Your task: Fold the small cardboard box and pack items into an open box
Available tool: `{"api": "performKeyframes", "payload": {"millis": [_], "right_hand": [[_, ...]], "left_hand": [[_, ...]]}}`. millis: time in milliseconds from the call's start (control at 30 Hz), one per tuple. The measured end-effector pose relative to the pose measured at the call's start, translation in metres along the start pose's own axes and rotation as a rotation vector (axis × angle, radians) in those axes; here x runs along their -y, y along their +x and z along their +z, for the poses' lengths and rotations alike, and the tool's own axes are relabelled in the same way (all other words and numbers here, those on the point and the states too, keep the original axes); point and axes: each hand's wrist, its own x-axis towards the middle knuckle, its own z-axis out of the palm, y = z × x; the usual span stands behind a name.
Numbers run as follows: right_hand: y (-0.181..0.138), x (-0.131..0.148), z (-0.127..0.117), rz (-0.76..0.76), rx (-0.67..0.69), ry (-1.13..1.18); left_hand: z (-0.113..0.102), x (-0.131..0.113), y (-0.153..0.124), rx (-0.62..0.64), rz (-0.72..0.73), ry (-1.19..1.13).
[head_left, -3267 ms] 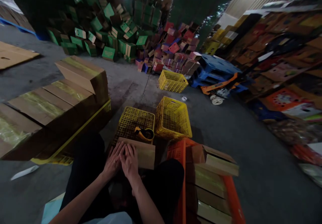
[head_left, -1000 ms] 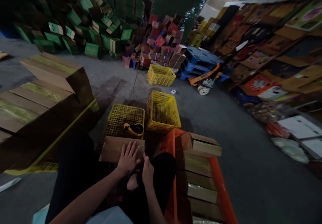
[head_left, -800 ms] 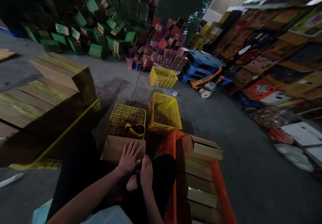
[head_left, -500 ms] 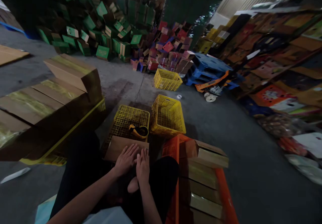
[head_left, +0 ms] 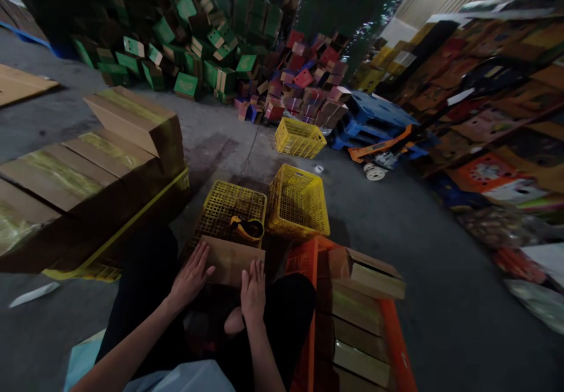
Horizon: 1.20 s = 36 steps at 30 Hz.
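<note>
A brown cardboard box (head_left: 231, 258) lies in front of my knees, at the near edge of an upturned yellow crate (head_left: 233, 201). My left hand (head_left: 192, 275) rests on the box's left end with its fingers stretched out. Flat on the right end lies my right hand (head_left: 253, 289), its fingers extended too. Just beyond the box, a yellow and black tape dispenser (head_left: 247, 227) sits on the crate. The underside of the box is hidden from me.
An orange crate (head_left: 314, 298) holding cardboard boxes stands by my right knee. Several taped boxes (head_left: 66, 174) fill a yellow crate at left. An open yellow crate (head_left: 299, 201) stands ahead. Farther off are blue pallets (head_left: 374, 116), an orange pallet jack (head_left: 383, 148) and piled green cartons (head_left: 187, 85).
My left hand has slid left, from beside my right hand to the box's left end. My right hand stays near the right end. The view has shifted slightly.
</note>
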Motion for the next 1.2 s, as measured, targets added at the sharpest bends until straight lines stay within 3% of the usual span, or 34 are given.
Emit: {"api": "performKeyframes", "payload": {"millis": [300, 533, 733, 900, 1033, 1200], "right_hand": [[0.005, 0.007, -0.002, -0.030, -0.029, -0.094], [0.016, 0.041, 0.010, -0.109, -0.086, -0.136], [0.009, 0.088, 0.034, -0.223, 0.029, -0.087], [-0.003, 0.113, 0.036, -0.448, 0.197, 0.012], [-0.009, 0.103, 0.019, -0.376, 0.166, 0.015], [-0.017, 0.045, -0.008, -0.211, 0.074, -0.054]], "left_hand": [[0.005, -0.004, 0.005, -0.042, -0.078, -0.123], [0.008, 0.009, 0.011, -0.015, -0.120, -0.318], [0.005, 0.014, 0.012, 0.063, -0.263, -0.528], [0.010, 0.021, 0.011, 0.068, -0.360, -0.617], [0.012, 0.022, 0.008, 0.081, -0.321, -0.541], [0.009, 0.017, 0.001, 0.065, -0.176, -0.351]]}}
